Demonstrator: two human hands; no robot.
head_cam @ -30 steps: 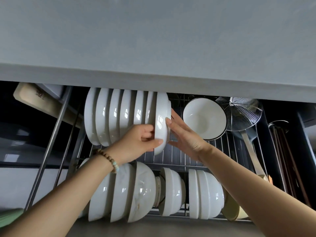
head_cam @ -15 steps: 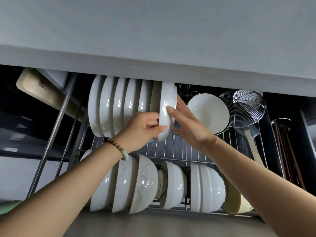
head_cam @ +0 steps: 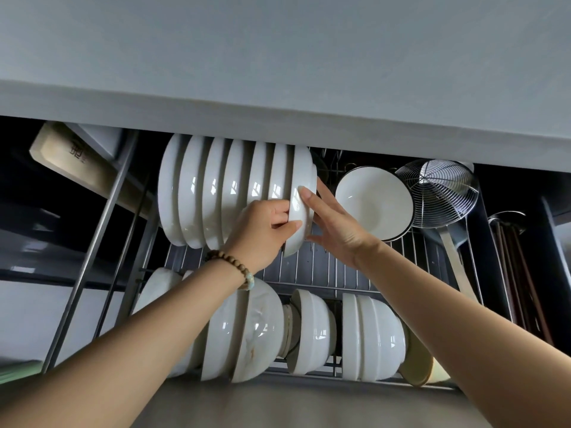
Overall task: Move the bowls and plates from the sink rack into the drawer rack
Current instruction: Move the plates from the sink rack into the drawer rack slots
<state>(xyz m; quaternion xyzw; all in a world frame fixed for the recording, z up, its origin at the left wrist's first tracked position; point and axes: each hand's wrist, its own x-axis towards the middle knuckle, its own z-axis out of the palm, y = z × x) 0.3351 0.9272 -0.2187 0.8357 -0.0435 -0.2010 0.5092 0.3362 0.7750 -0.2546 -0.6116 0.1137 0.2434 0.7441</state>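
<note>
Left grip [head_cam: 262, 233] pinches plate [head_cam: 304, 171] rim, seating it upright in rack [head_cam: 340, 270] slot; right grip [head_cam: 335, 225], flat, holding nothing, braces its face against tipping.

White plate [head_cam: 301, 193] stands upright in drawer rack [head_cam: 340, 270].

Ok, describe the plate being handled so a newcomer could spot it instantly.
In the wire drawer rack under the grey counter, a row of white plates stands on edge at the back left. The handled plate is the row's rightmost, nearest the black-rimmed bowl; only it is pinched by the left grip and touched by the right grip.
</note>
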